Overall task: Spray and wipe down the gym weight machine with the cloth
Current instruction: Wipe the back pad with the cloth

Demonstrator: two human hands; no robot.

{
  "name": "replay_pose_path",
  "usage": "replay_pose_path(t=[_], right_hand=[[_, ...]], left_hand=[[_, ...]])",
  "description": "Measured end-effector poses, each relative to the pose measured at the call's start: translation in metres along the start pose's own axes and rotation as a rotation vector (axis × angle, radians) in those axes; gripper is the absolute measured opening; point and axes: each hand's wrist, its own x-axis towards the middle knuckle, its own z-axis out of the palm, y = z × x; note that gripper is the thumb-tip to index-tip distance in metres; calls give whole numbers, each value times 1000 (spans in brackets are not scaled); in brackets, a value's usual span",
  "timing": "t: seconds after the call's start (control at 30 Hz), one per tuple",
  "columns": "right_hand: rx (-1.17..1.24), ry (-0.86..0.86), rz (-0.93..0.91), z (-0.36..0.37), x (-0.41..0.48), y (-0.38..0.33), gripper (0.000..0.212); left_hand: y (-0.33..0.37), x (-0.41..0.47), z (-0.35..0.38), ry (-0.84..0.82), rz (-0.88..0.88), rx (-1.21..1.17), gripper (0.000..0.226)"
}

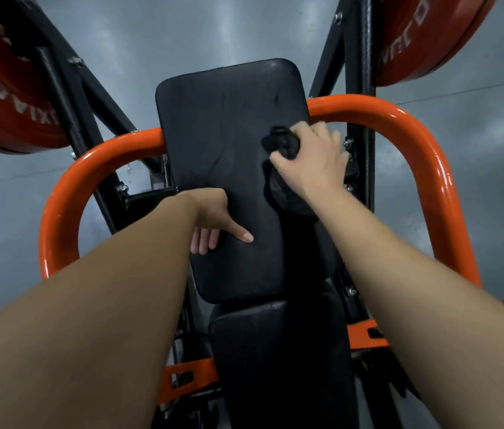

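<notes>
The weight machine's black back pad [229, 125] stands upright in the middle, with a black seat pad [263, 351] below it. My right hand [312, 159] grips a bunched black cloth [284, 144] against the pad's right edge. My left hand [213, 218] holds the pad's left edge, thumb lying on the front face and fingers curled round behind it. No spray bottle is in view.
An orange tubular bar [423, 156] loops behind the pad on both sides. Red weight plates hang at the upper left [0, 97] and upper right [423, 35] on black frame posts [68, 97]. Grey floor [492, 144] lies all around.
</notes>
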Motion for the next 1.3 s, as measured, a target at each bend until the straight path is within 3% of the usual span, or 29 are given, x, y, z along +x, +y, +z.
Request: replay_pose_path(t=[0.1, 0.2, 0.43, 0.63, 0.83, 0.93, 1.03, 1.2, 1.3], right_hand=[[-72, 52, 6, 11, 0, -3, 47], [-73, 138, 49, 32, -57, 9, 46], [-100, 76, -109, 57, -169, 38, 39], [-145, 94, -264, 44, -103, 31, 39], [-83, 61, -113, 12, 17, -15, 41], [-38, 90, -31, 16, 18, -20, 42], [13, 210, -38, 27, -35, -13, 50], [52, 36, -248, 32, -127, 22, 91], [74, 26, -292, 36, -148, 45, 96]], left_hand=[[-1, 0, -1, -6, 5, -3, 76], [-1, 2, -1, -12, 9, 1, 75], [-2, 3, 0, -20, 29, 27, 78], [-4, 4, -3, -37, 40, 26, 76], [-4, 6, -3, -37, 17, 4, 76], [-4, 5, -2, -14, 13, 9, 77], [-2, 4, 0, -11, 7, 22, 78], [-2, 4, 0, -9, 9, 38, 78], [-1, 4, 0, -50, 12, 34, 79]])
